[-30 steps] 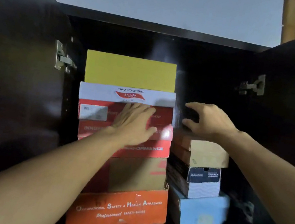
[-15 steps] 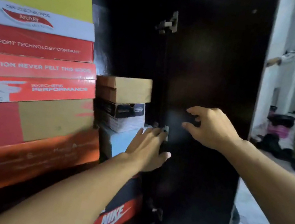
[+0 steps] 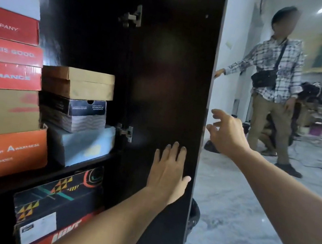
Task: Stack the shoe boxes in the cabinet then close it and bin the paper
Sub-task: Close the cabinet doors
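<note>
Left hand (image 3: 169,172) flat, fingers straight, against inner face of open right cabinet door (image 3: 171,81). Right hand (image 3: 225,132) just past door's free edge, fingers loosely spread, holding nothing. Shoe boxes (image 3: 78,83) stacked inside, left of door. Person (image 3: 273,81) stands beyond.

dark brown cabinet door (image 3: 171,81); red, orange, tan shoe boxes (image 3: 4,74).

Left hand (image 3: 168,172) flat, fingers straight; right hand (image 3: 225,132) loosely spread.
</note>
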`<state>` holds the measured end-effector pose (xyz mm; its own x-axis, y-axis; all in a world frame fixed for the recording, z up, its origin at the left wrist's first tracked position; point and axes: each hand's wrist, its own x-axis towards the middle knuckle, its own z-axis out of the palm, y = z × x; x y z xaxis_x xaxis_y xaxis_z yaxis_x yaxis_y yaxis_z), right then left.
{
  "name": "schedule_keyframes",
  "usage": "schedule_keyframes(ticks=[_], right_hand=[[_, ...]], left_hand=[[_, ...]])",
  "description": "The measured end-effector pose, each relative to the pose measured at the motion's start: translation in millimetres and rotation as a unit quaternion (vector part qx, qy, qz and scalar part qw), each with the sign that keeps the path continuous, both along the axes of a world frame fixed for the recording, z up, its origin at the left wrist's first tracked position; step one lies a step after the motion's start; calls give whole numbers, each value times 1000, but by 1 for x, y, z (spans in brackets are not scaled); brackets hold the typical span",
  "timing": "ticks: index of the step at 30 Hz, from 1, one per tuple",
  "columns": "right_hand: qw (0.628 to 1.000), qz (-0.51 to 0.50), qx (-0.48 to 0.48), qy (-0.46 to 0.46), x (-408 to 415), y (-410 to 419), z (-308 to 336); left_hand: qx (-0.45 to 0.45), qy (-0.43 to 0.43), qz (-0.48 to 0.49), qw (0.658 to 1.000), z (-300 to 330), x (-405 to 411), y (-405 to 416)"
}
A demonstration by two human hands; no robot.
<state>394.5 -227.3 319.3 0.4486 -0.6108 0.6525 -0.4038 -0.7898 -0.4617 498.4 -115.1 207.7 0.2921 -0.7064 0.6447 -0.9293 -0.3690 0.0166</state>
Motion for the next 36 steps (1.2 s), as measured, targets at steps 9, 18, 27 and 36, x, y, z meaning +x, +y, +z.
schedule_keyframes(ticks=[9,18,27,36], right_hand=[[983,101,138,-72,20,-32,33],[969,160,169,-84,12,-6,38],[936,297,188,-27,19,73,51],[939,331,76,-57,103,158,41]], left_hand=[[-48,-68,-1,997,-17,-3,-66],[-52,-79,6,996,-28,1,-46],[-65,-72,26,995,-31,9,60],[-80,-71,154,982,-34,64,161]])
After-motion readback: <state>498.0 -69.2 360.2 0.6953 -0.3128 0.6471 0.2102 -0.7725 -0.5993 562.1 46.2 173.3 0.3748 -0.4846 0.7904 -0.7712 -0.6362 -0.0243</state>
